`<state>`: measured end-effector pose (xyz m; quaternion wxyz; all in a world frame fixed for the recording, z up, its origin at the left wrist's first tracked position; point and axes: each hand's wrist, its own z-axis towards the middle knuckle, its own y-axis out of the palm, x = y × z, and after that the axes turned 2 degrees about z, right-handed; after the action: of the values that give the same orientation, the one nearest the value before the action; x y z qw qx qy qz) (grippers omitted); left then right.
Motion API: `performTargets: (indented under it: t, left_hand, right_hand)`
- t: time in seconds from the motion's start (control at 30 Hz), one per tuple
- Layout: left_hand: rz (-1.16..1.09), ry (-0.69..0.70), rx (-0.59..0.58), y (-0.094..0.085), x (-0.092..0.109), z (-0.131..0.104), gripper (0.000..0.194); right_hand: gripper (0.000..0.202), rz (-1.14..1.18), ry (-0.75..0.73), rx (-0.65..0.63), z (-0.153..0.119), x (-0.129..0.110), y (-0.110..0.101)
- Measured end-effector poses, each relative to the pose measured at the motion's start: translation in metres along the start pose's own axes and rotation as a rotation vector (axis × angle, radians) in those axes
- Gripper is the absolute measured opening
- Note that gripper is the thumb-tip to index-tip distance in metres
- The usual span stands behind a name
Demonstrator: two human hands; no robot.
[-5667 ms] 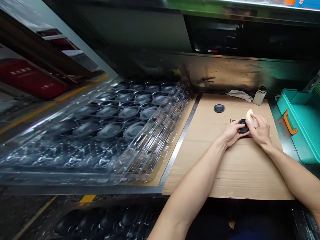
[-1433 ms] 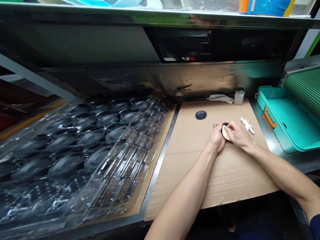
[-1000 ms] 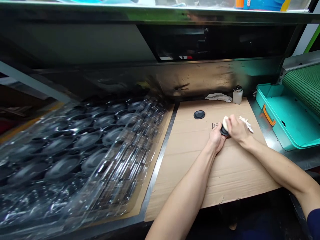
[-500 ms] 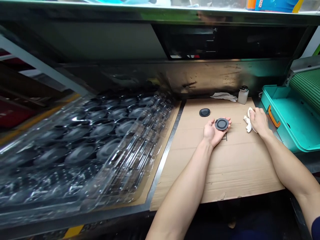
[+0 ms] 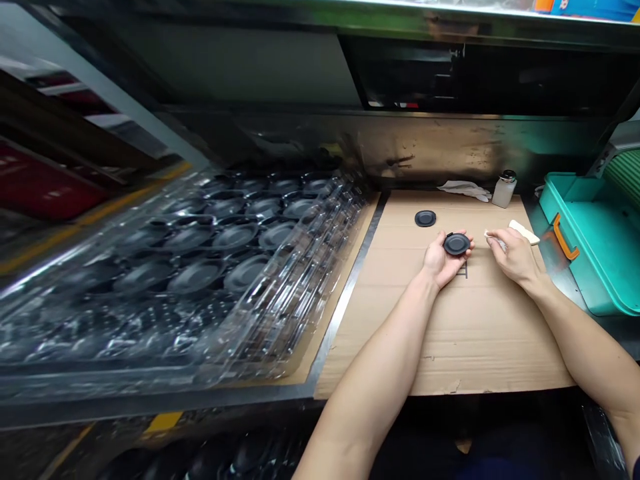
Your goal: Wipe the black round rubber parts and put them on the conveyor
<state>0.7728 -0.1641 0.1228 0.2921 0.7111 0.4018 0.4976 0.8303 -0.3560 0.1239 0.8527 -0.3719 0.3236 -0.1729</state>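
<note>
My left hand (image 5: 444,259) holds a round black part (image 5: 457,244) on its fingers above the cardboard sheet (image 5: 430,320). To its right, my right hand (image 5: 514,255) pinches a white cloth (image 5: 523,232); part of the cloth pokes out at the fingertips and part spreads behind the hand. The two hands are apart. A second round black part (image 5: 425,219) lies on the cardboard, up and left of my left hand.
Stacked clear plastic trays (image 5: 295,313) with many black round parts stand at left. A small bottle (image 5: 504,189) and a crumpled white sheet (image 5: 466,190) are at the back. A teal bin (image 5: 600,267) with an orange handle sits at right.
The view has turned a little left. My right hand has moved closer to the black part in my left hand, and the cloth now trails behind the fingers.
</note>
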Motion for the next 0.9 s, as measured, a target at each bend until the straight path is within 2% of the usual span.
performTargets:
  t: [0.1, 0.37, 0.43, 0.53, 0.67, 0.83, 0.9]
  left_hand:
    - [0.018, -0.008, -0.029, 0.003, -0.005, 0.001, 0.058]
    - [0.058, 0.027, -0.067, 0.019, -0.035, 0.001, 0.048]
    - [0.058, 0.006, -0.06, 0.019, -0.035, -0.002, 0.048]
    - [0.043, -0.043, -0.07, 0.018, -0.031, -0.006, 0.052]
    - [0.016, -0.027, -0.106, 0.016, -0.026, -0.007, 0.052]
    - [0.043, -0.045, -0.078, 0.01, -0.025, -0.004, 0.05]
    - [0.044, -0.046, -0.071, 0.009, -0.027, -0.003, 0.047]
  right_hand:
    - [0.022, 0.124, -0.006, 0.089, 0.0, -0.011, 0.004]
    - [0.016, 0.229, 0.085, 0.139, -0.004, -0.04, 0.028]
    - [0.016, 0.275, 0.034, 0.081, -0.005, -0.046, 0.029]
    - [0.015, 0.255, -0.042, -0.07, -0.006, -0.047, 0.025]
    - [0.019, 0.118, 0.016, -0.057, -0.006, -0.042, 0.021]
    - [0.015, 0.024, -0.091, -0.237, -0.009, -0.039, 0.017]
    - [0.017, -0.087, -0.034, -0.203, -0.009, -0.036, 0.014]
